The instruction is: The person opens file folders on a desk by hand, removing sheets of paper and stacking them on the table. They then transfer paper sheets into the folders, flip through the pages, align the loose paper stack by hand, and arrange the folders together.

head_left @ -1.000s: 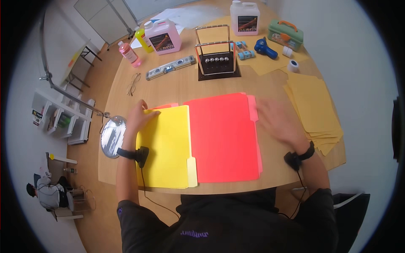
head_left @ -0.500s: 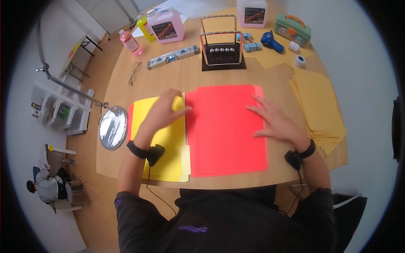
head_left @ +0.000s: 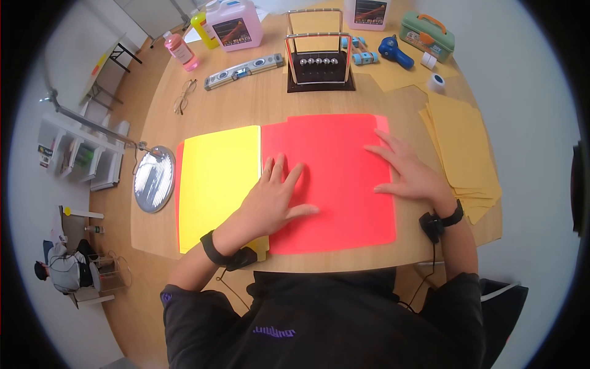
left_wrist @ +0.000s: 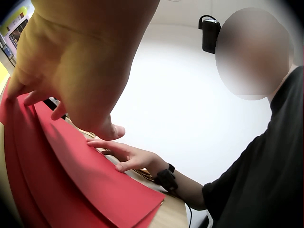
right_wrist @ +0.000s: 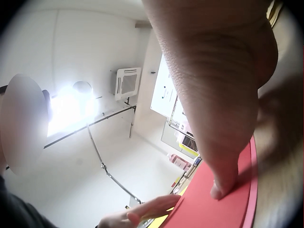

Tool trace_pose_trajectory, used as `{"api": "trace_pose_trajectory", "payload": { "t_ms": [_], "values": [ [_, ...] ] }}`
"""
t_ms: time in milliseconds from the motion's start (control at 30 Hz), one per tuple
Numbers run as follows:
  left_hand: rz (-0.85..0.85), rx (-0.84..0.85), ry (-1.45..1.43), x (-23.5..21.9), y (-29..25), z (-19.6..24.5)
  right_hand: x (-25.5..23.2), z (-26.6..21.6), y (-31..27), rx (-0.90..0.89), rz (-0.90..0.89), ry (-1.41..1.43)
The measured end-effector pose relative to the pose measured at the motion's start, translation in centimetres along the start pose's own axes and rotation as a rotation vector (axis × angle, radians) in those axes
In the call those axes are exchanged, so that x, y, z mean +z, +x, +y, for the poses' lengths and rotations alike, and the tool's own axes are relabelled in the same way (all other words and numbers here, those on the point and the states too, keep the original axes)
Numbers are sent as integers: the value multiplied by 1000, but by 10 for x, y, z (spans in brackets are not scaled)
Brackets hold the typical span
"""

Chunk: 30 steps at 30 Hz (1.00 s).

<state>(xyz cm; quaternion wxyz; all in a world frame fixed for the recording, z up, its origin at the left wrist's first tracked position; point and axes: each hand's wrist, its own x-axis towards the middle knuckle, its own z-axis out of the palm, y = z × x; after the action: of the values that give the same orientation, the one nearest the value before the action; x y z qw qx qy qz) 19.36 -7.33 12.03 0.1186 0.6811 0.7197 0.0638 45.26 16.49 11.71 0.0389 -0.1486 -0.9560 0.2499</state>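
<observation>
A red file folder [head_left: 338,184] lies flat near the table's front edge, over another red layer whose left strip shows. To its left is a yellow file folder [head_left: 218,184], with a thin red edge beyond its far left side. My left hand [head_left: 273,200] reaches across the yellow folder, its fingers spread over the red folder's left part. In the left wrist view its fingertips come right down at the red sheets [left_wrist: 71,156]. With straight, parted fingers my right hand [head_left: 412,172] rests at the red folder's right edge; its thumb [right_wrist: 218,189] touches the red surface.
Brown envelopes [head_left: 461,147] are stacked at the right. A round mirror-like disc [head_left: 153,178] stands left, near glasses [head_left: 184,96]. Behind the folders are a spirit level [head_left: 244,72], a Newton's cradle [head_left: 319,61], a pink jug [head_left: 233,27] and a green toolbox [head_left: 427,37].
My left hand has moved right from the yellow folder's upper left corner to the red folder. The right hand has come in from the right onto the red folder's edge.
</observation>
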Motion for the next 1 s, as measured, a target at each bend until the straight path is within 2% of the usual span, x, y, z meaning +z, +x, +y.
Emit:
{"api": "trace_pose_trajectory", "payload": {
  "t_ms": [133,233,300,400,533,700,800,900,1000],
  "values": [
    [67,-58,-18,1,2,-3,2,0,1,3,3,19],
    [91,-96,110,7,0,-6,1,0,1,3,0,8],
    [56,-30,183,11,-3,-5,1,0,1,5,2,16],
    [-2,-78,157,6,0,3,1,-2,1,5,8,17],
    [10,-59,169,6,2,3,-4,-4,1,16,2,8],
    [-41,-53,67,-5,3,5,-5,0,0,26,-7,-3],
    [-11,-27,-16,-8,1,0,-5,1,0,26,-7,-15],
    [17,-46,-167,-13,-8,-19,-5,-2,1,26,-13,-29],
    [5,-99,-102,-10,-16,-40,-5,-3,0,28,-10,-38]
  ]
}}
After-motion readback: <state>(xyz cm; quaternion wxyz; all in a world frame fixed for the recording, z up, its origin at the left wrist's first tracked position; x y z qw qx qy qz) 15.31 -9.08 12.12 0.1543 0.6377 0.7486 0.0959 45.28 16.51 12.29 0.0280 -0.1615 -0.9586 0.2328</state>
